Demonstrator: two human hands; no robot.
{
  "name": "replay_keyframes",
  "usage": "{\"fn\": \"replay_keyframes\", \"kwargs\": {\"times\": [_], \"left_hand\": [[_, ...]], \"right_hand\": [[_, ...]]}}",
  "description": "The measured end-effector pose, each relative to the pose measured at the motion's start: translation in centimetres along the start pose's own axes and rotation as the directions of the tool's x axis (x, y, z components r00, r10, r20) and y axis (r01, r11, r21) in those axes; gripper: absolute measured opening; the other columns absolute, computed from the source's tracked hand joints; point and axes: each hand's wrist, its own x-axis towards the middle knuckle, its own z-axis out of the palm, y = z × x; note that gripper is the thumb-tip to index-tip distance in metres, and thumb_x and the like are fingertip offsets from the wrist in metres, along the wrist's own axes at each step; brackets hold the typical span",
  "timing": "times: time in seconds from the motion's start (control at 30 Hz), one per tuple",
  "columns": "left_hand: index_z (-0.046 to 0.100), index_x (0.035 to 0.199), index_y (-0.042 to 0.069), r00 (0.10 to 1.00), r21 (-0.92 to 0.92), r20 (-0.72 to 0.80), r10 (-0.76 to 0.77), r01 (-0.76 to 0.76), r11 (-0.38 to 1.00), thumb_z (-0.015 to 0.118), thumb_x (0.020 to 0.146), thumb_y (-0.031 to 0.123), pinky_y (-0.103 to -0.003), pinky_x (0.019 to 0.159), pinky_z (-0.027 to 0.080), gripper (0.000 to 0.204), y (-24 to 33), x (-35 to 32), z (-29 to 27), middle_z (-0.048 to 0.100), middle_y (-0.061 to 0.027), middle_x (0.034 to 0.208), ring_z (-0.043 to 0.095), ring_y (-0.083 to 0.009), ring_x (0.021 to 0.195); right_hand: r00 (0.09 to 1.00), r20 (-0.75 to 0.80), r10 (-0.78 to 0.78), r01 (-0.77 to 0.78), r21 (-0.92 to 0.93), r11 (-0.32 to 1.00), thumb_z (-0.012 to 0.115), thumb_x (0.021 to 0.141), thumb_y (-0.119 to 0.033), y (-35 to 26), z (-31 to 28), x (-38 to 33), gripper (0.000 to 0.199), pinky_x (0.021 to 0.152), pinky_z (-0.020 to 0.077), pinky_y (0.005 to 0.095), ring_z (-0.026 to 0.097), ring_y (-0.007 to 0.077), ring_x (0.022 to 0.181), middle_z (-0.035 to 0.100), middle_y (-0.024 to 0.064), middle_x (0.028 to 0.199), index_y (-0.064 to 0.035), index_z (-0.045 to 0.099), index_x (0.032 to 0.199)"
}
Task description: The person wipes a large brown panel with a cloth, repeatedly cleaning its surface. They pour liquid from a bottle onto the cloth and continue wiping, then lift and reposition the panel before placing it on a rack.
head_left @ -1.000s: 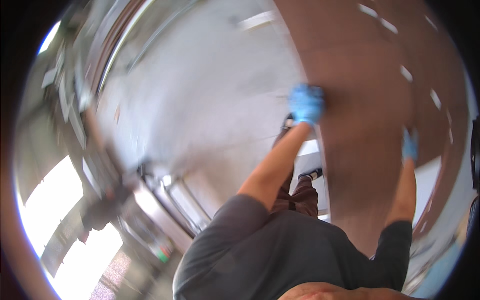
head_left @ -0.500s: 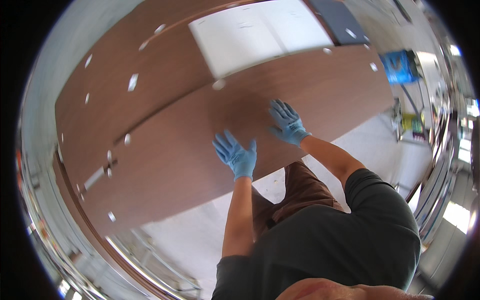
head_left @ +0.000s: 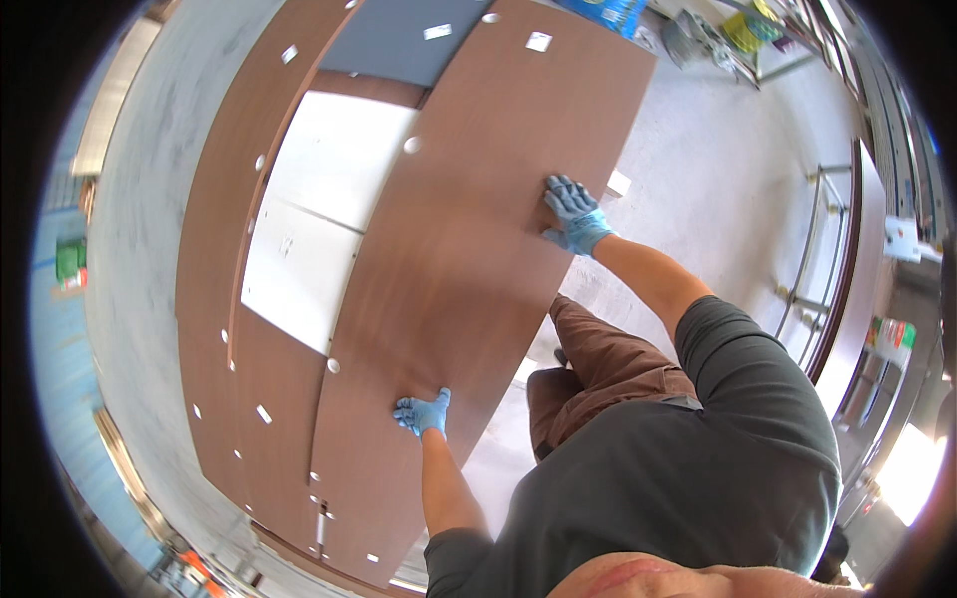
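Observation:
A long brown wood-look panel (head_left: 474,289) lies in front of me, with round white caps and a small white label on it. My left hand (head_left: 424,411), in a blue glove, rests on its nearer part, thumb spread from the fingers. Farther away, my right hand (head_left: 576,217), gloved too, lies flat with fingers stretched near the panel's right edge. Neither hand grips anything. Left of the panel are a white board (head_left: 319,219) and a dark grey board (head_left: 394,40), bordered by more brown panelling (head_left: 224,249).
A white block (head_left: 618,184) is beside the panel's right edge. Beyond the far end are a blue bag (head_left: 603,12), a grey bucket (head_left: 688,40) and a yellow-green container (head_left: 750,28). To the right stands a metal rack (head_left: 817,239) with a dark-edged panel (head_left: 847,269).
My view has turned, so the panel now runs from far to near. My hands have moved farther apart: the left toward the near end, the right by the right edge.

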Motion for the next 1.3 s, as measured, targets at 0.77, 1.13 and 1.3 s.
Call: {"fn": "replay_keyframes", "kwargs": {"times": [0.77, 1.13, 1.3], "left_hand": [[0.033, 0.164, -0.002, 0.787, 0.023, -0.312, 0.532, -0.554, 0.832, 0.065, 0.091, 0.059, -0.058, 0.13, 0.017, 0.101, 33.7, -21.9, 2.9, 0.024, -0.0294, 0.173, 0.017, -0.0477, 0.162], [0.03, 0.166, -0.002, 0.662, 0.1, -0.337, 0.669, -0.681, 0.725, 0.061, 0.098, 0.058, -0.055, 0.131, 0.017, 0.096, 64.2, -29.2, -2.3, 0.02, -0.0295, 0.174, 0.015, -0.0461, 0.163], [0.029, 0.166, -0.001, 0.583, 0.132, -0.427, 0.691, -0.716, 0.686, 0.059, 0.1, 0.058, -0.055, 0.131, 0.017, 0.094, 73.3, -26.8, -5.8, 0.02, -0.0292, 0.174, 0.015, -0.046, 0.163]], "right_hand": [[0.99, -0.137, -0.042, 0.096, 0.419, 0.903, 0.071, 0.091, -0.034, 17.0, -3.2, -7.3, 0.06, 0.126, 0.0322, 0.0515, 0.04, 0.0374, 0.154, 0.046, 0.0206, 0.161, -0.0043, 0.057, 0.141], [0.896, -0.282, 0.343, -0.169, 0.498, 0.851, 0.073, 0.093, -0.032, 41.8, -7.2, 1.3, 0.051, 0.124, 0.0378, 0.0524, 0.047, 0.0397, 0.148, 0.052, 0.02, 0.159, -0.0067, 0.062, 0.135], [0.86, -0.337, 0.384, -0.168, 0.524, 0.835, 0.072, 0.094, -0.035, 46.3, -9.4, 10.0, 0.052, 0.124, 0.0373, 0.0533, 0.046, 0.04, 0.149, 0.051, 0.019, 0.159, -0.0074, 0.06, 0.137]]}}
